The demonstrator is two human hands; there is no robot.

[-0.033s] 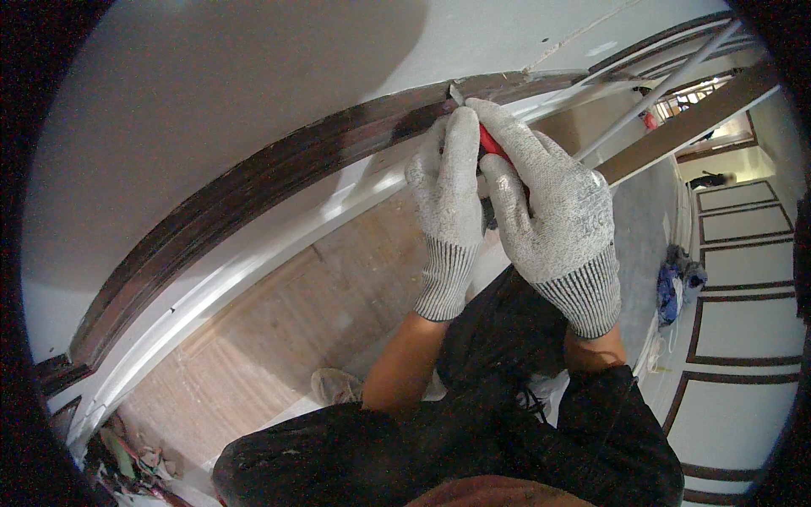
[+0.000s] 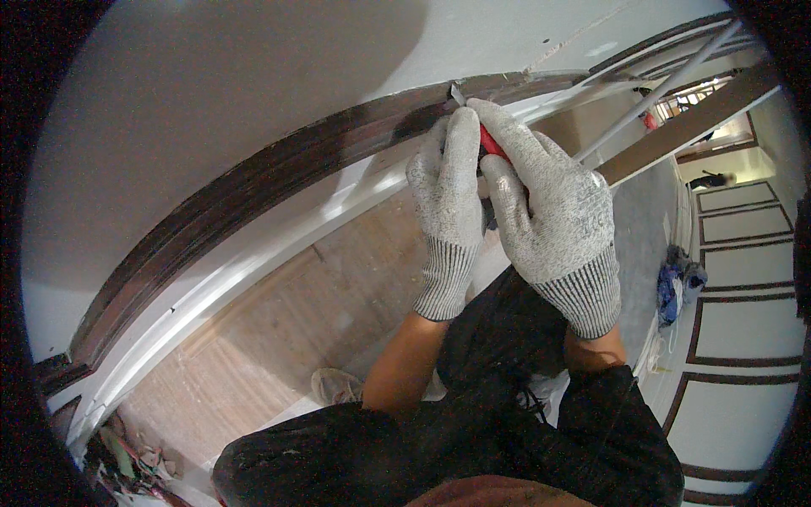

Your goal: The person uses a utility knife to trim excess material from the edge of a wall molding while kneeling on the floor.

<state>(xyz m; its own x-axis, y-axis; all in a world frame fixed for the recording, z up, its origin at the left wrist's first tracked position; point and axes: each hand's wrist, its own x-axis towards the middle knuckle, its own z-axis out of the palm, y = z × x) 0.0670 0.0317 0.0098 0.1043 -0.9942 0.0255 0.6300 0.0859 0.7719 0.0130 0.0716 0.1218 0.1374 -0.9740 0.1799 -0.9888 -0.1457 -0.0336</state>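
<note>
A red-handled bladed tool (image 2: 492, 142) is in my gloved right hand (image 2: 553, 215), whose fingers wrap its handle. My gloved left hand (image 2: 448, 194) is pressed alongside it, index finger lying along the tool near the blade (image 2: 459, 95). That blade's tip touches the top edge of a dark wooden moulding (image 2: 220, 203), where it meets the pale wall (image 2: 253, 68). Both gloves are light grey knit with striped cuffs. The rest of the handle, and part of my left fingers, are hidden behind the hands.
A white ledge (image 2: 194, 296) runs under the moulding, above a wooden floor (image 2: 262, 321). A brown board (image 2: 676, 127) and pale pole (image 2: 650, 97) slant at right. A blue bundle (image 2: 676, 287) lies near panelled walling (image 2: 739, 329). Debris (image 2: 135, 460) lies lower left, my dark-clothed legs below me.
</note>
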